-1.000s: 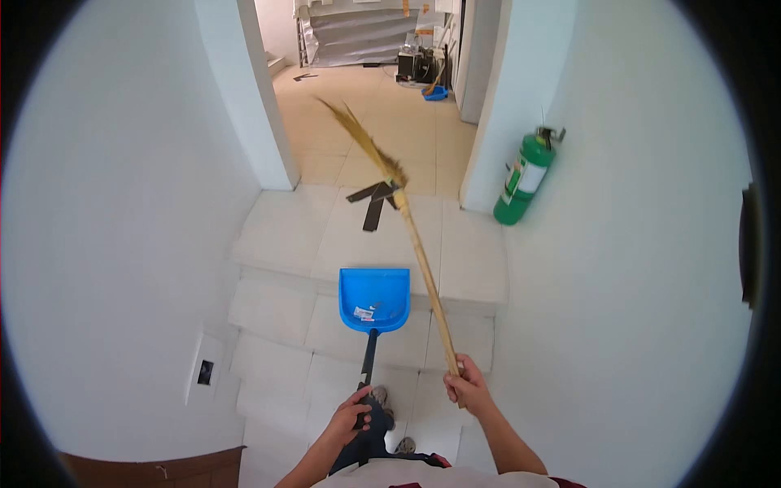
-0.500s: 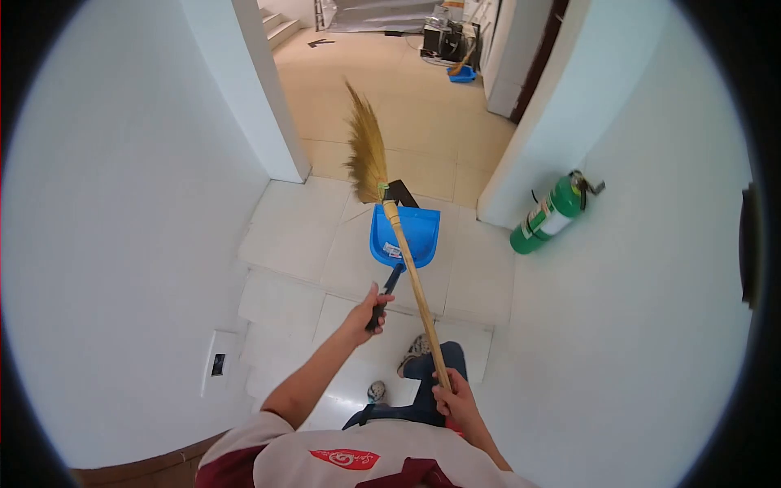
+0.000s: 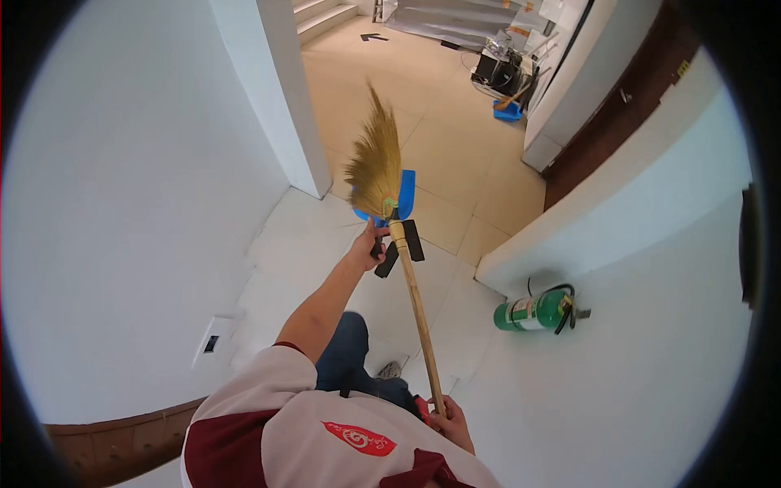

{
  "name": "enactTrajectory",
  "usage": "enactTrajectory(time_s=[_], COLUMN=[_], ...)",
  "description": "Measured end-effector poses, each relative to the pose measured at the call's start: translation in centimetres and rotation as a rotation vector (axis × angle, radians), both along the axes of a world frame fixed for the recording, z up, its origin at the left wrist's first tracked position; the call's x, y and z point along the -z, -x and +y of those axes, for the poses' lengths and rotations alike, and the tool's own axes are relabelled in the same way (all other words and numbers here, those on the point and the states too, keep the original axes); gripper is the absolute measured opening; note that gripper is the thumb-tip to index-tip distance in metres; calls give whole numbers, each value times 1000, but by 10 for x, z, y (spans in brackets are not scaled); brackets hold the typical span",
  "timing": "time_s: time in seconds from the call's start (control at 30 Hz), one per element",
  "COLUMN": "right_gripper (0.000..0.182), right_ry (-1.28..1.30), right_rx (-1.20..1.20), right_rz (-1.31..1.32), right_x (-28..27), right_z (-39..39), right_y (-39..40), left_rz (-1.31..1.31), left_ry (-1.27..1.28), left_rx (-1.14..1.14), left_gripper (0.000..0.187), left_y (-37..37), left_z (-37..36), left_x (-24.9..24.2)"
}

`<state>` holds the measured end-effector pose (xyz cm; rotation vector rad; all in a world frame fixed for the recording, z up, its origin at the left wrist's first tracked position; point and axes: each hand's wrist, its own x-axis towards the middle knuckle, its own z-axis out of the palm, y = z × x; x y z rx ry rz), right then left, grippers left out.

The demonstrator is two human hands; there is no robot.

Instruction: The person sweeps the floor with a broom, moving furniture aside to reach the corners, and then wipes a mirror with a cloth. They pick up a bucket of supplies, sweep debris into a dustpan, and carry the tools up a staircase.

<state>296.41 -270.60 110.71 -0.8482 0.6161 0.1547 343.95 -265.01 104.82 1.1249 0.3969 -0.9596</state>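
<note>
My left hand (image 3: pixel 370 246) is closed round the dark handle of a blue dustpan (image 3: pixel 407 193), held out in front of me. Most of the pan is hidden behind the fanned bristles of a broom (image 3: pixel 377 167). The broom's long wooden stick runs back toward my body, where my right hand (image 3: pixel 452 424) grips it near its end, by my waist. The bristles point forward and up in the view. Close beside my left hand, the broom's bound neck crosses over the pan's handle area.
Black marking strips (image 3: pixel 414 241) lie on the white floor ahead. A green fire extinguisher (image 3: pixel 533 312) is by the right wall. Beyond the opening are a brown door (image 3: pixel 622 98), stairs (image 3: pixel 325 18), and another blue dustpan (image 3: pixel 507 111) near stacked equipment (image 3: pixel 498 69).
I have stepped forward and the view has turned. The dustpan has moved farther forward, and the broom bristles now cover much of it. Both hands keep their grips.
</note>
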Motion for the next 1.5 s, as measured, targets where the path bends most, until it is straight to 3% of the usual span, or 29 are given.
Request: enactTrajectory(time_s=[0.07,0.2,0.33,0.53,0.67,0.83,1.0,1.1,1.17,1.43,1.5], right_gripper=[36,34,33,33,33,30,30,39,35,40,40], right_ry=[34,65,93,134,94,91,98,94,183,235,251], right_rx=[-59,-104,-154,-126,-105,-34,45,40,-13,61,13], right_rz=[60,137,219,278,310,315,279,224,222,226,237], right_x=[-31,-64,-106,-179,-220,-249,-256,-228,-221,-258,-245], right_z=[62,71,81,78,67,38,-13,-70,-117,-267,-287], right_y=[-48,-131,-214,-307,-347,-367,-393,-402,-411,-452,-460], left_rz=[40,107,147,337,352,290,290,311,282,195,113], left_ry=[-1,50,15,-45,-25,-16,-9,-7,-16,-81,-145], left_rx=[-113,-264,-357,-363,-343,-317,-257,-245,-221,-173,-99], left_gripper=[43,25,18,17,17,14,15,16,15,14,36], left_y=[-45,-125,-196,-282,-318,-341,-377,-403,-418,-476,-486], left_z=[73,105,132,122,102,49,-34,-101,-147,-304,-327], left_x=[-6,9,8,-59,-71,-110,-113,-105,-104,-134,-141])
